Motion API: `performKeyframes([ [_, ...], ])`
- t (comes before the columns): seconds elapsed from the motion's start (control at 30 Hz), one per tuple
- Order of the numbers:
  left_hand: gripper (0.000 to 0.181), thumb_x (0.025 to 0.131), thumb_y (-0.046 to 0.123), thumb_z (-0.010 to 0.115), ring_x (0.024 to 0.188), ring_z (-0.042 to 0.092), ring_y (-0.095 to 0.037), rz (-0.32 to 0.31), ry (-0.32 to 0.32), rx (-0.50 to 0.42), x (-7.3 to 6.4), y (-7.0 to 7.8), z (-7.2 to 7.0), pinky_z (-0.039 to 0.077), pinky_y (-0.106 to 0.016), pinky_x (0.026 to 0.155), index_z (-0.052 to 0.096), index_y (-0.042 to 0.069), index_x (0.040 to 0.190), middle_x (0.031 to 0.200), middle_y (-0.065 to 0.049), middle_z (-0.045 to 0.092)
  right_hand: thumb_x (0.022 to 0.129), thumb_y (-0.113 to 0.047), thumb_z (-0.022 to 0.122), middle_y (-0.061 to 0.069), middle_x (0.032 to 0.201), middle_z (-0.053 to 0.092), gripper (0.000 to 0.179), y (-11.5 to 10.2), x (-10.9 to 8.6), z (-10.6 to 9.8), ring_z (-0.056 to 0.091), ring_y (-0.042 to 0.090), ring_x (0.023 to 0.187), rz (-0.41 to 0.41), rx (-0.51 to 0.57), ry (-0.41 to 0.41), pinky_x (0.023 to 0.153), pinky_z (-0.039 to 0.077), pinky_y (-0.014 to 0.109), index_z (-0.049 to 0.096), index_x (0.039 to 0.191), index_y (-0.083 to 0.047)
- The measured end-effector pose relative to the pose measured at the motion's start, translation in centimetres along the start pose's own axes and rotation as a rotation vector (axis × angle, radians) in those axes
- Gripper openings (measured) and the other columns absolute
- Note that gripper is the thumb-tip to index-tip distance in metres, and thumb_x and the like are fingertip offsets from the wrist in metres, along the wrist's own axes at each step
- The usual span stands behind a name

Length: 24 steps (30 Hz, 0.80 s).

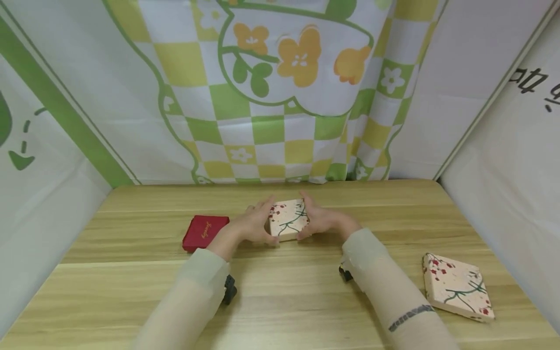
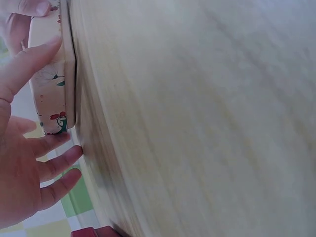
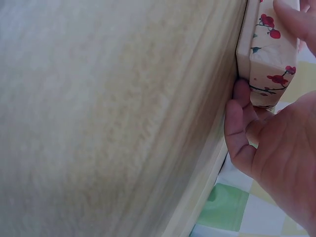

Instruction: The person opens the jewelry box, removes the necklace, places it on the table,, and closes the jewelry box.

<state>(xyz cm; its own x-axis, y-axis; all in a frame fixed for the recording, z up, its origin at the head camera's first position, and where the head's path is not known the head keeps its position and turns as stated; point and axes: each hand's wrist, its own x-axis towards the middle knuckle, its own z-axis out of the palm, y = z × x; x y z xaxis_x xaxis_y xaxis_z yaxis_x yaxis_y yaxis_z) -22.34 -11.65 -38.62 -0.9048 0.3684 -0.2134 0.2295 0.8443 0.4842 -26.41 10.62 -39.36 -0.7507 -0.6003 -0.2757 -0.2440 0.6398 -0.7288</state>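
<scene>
A cream gift box [image 1: 288,219] printed with red blossoms and dark green branches lies flat on the wooden table in the middle of the head view. My left hand [image 1: 251,224] grips its left end, thumb at the near side and fingers toward the back. At the right end my right hand [image 1: 323,219] holds it the same way. The left wrist view shows the left thumb [image 2: 34,61] pressed along the box's side, with the other fingers spread by its end. In the right wrist view, curled fingers [image 3: 237,121] sit at the box's corner, close to the tabletop.
A flat red box [image 1: 205,232] with gold lettering lies left of my left hand, partly behind the forearm. Another cream blossom box [image 1: 457,287] lies near the table's right side. A checked green and yellow curtain [image 1: 271,131] hangs along the table's back edge.
</scene>
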Motion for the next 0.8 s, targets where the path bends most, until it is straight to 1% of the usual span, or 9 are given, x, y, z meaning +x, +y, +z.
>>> performKeyframes([
  [0.07, 0.123, 0.069, 0.04, 0.083, 0.142, 0.015, -0.042, -0.012, -0.014, 0.014, 0.1, 0.0, 0.0, 0.024, -0.06, 0.109, -0.003, 0.017, 0.153, 0.158, -0.015, 0.014, 0.068, -0.019, 0.083, 0.022, 0.155, -0.014, 0.131, 0.0, 0.0, 0.0, -0.003, 0.034, 0.145, 0.01, -0.008, -0.001, 0.117, 0.005, 0.044, -0.02, 0.148, -0.008],
  [0.2, 0.12, 0.069, 0.041, 0.083, 0.142, 0.016, -0.042, -0.019, -0.036, 0.038, 0.1, 0.1, 0.0, 0.025, -0.056, 0.11, 0.003, 0.008, 0.152, 0.156, -0.017, 0.018, 0.069, -0.019, 0.082, 0.021, 0.156, -0.016, 0.129, -0.2, -0.2, 0.2, -0.005, 0.032, 0.146, 0.023, -0.034, -0.011, 0.117, 0.004, 0.043, -0.019, 0.148, -0.005],
  [0.27, 0.118, 0.069, 0.041, 0.083, 0.142, 0.016, -0.041, -0.02, -0.046, 0.039, 0.1, 0.1, 0.0, 0.024, -0.053, 0.112, 0.007, 0.004, 0.152, 0.156, -0.017, 0.018, 0.069, -0.019, 0.082, 0.021, 0.156, -0.013, 0.127, -0.3, -0.3, 0.4, -0.002, 0.031, 0.146, 0.029, -0.044, -0.014, 0.117, 0.006, 0.044, -0.016, 0.148, -0.003],
  [0.33, 0.116, 0.069, 0.039, 0.083, 0.141, 0.018, -0.039, -0.014, -0.051, 0.028, 0.0, 0.1, 0.1, 0.024, -0.05, 0.113, 0.01, 0.002, 0.15, 0.155, -0.016, 0.021, 0.07, -0.02, 0.081, 0.022, 0.157, -0.006, 0.124, -0.4, -0.5, 0.5, 0.004, 0.031, 0.145, 0.033, -0.058, -0.017, 0.117, 0.009, 0.043, -0.012, 0.149, -0.002],
  [0.43, 0.114, 0.067, 0.037, 0.084, 0.139, 0.023, -0.037, 0.006, -0.045, 0.009, -0.1, 0.1, 0.2, 0.027, -0.047, 0.112, 0.013, 0.002, 0.149, 0.151, -0.017, 0.028, 0.068, -0.02, 0.082, 0.024, 0.154, 0.008, 0.121, -0.5, -0.7, 0.6, 0.016, 0.031, 0.143, 0.027, -0.071, -0.009, 0.117, 0.015, 0.043, -0.005, 0.149, -0.001],
  [0.53, 0.114, 0.065, 0.036, 0.085, 0.136, 0.027, -0.035, 0.024, -0.04, -0.004, -0.1, 0.1, 0.3, 0.03, -0.046, 0.11, 0.015, 0.002, 0.148, 0.148, -0.016, 0.032, 0.067, -0.019, 0.083, 0.024, 0.151, 0.017, 0.119, -0.5, -0.9, 0.7, 0.024, 0.03, 0.14, 0.017, -0.081, -0.005, 0.116, 0.018, 0.042, -0.001, 0.149, 0.0],
  [0.67, 0.115, 0.063, 0.037, 0.085, 0.136, 0.027, -0.033, 0.027, -0.036, -0.018, -0.4, 0.0, 0.5, 0.031, -0.047, 0.109, 0.015, 0.004, 0.148, 0.148, -0.015, 0.032, 0.065, -0.019, 0.083, 0.024, 0.149, 0.021, 0.118, -0.4, -1.1, 0.8, 0.028, 0.029, 0.137, -0.003, -0.072, 0.01, 0.115, 0.021, 0.042, 0.002, 0.149, 0.0],
  [0.8, 0.114, 0.061, 0.038, 0.085, 0.132, 0.031, -0.031, 0.023, -0.029, -0.041, -0.8, 0.0, 0.5, 0.034, -0.05, 0.105, 0.017, 0.007, 0.147, 0.148, -0.01, 0.034, 0.064, -0.018, 0.083, 0.022, 0.146, 0.024, 0.117, -0.2, -1.6, 0.8, 0.031, 0.029, 0.133, -0.033, -0.027, 0.032, 0.113, 0.023, 0.044, 0.005, 0.148, 0.0],
])
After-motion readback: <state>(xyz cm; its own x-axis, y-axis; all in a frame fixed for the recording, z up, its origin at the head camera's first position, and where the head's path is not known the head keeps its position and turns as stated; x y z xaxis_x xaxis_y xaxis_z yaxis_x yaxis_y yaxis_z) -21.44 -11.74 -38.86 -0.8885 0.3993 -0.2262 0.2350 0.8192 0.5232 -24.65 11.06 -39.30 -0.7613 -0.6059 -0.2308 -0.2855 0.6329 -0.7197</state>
